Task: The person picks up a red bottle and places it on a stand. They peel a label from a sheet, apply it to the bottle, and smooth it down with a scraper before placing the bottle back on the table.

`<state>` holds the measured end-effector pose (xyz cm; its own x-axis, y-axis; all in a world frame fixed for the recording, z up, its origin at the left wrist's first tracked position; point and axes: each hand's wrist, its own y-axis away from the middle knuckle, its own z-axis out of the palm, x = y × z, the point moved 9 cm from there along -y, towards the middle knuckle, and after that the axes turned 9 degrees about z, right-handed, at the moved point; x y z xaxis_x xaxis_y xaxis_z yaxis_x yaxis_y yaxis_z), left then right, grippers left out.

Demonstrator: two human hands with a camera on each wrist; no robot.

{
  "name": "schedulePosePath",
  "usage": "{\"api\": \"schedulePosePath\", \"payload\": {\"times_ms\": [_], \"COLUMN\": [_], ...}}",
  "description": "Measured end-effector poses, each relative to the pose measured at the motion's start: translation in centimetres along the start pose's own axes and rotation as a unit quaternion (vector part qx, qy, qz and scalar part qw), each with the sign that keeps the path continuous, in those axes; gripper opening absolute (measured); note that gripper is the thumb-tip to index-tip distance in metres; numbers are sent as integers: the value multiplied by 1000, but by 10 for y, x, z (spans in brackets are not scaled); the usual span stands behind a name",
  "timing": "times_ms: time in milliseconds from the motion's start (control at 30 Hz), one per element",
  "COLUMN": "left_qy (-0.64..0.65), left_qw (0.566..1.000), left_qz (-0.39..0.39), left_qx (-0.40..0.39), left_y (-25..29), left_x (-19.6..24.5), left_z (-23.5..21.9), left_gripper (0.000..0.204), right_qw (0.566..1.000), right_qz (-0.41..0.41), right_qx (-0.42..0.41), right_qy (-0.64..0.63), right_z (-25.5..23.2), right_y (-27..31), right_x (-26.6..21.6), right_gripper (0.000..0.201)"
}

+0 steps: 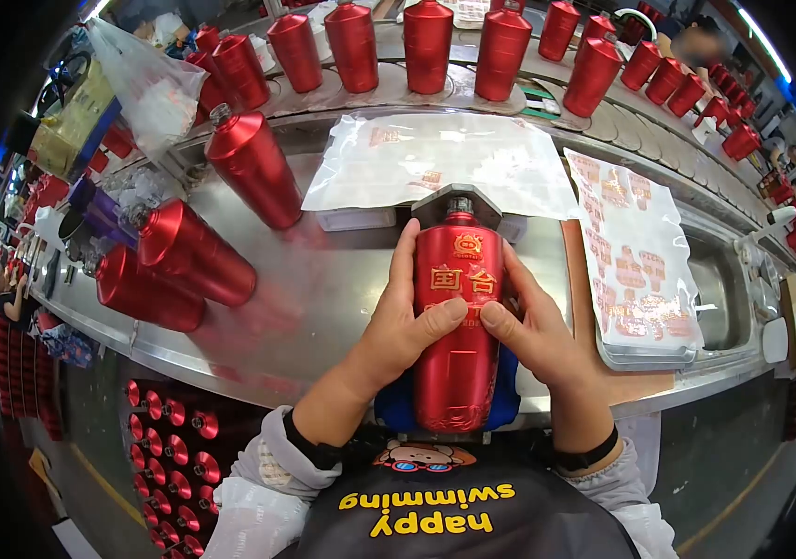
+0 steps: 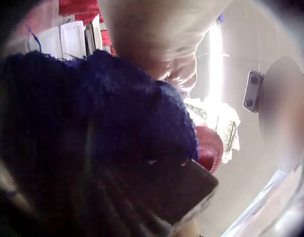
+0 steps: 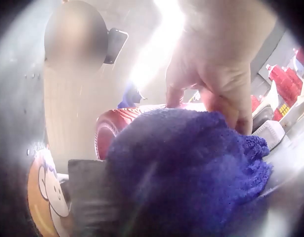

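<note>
A red metallic bottle with gold characters and a crest on its front lies tilted towards me, neck pointing away, in the head view. My left hand grips its left side and my right hand its right side. Both thumbs press on the front, their tips close together over the lower line of gold print. Under the bottle bulges a blue cloth, which fills much of the right wrist view. Behind the clear neck stands a dark angular holder. The fingers behind the bottle are partly hidden.
A sheet of decals lies beyond the bottle, another decal sheet on a tray to the right. Plain red bottles stand at left on the steel table. More line the conveyor behind. A sink is far right.
</note>
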<state>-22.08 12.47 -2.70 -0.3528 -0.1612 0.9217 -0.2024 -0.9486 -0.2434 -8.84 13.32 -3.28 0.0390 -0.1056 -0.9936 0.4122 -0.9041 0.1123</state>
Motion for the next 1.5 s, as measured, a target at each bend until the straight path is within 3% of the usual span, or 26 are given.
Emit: {"api": "schedulePosePath", "payload": {"times_ms": [500,567,667,800,933,1233,1433,1500], "left_qy": [26,37,129,21,60,-123,-140,-28], "left_qw": [1000,999,990,999,996,992,989,998], "left_qz": [-12,-3,-41,-36,-45,-31,-27,-41], "left_qx": [-12,-5,37,22,40,27,29,44], "left_y": [2,2,-4,-9,-13,-43,-42,-40], "left_x": [-2,-5,-4,-5,-12,-12,-12,-10], "left_z": [-2,-5,-11,-10,-18,-22,-23,-19], "left_gripper": [101,98,89,78,71,53,49,47], "right_qw": [999,1000,1000,996,998,998,997,996], "right_qz": [-37,-4,9,-17,4,2,15,25], "right_qx": [12,7,27,67,61,64,66,73], "right_qy": [32,4,3,60,25,15,34,48], "right_z": [-4,-8,-13,-11,-12,-14,-16,-21], "right_y": [0,0,-5,-11,-13,-12,-12,-13], "right_x": [4,4,5,-2,2,3,2,1], "right_gripper": [88,88,86,81,77,71,68,66]}}
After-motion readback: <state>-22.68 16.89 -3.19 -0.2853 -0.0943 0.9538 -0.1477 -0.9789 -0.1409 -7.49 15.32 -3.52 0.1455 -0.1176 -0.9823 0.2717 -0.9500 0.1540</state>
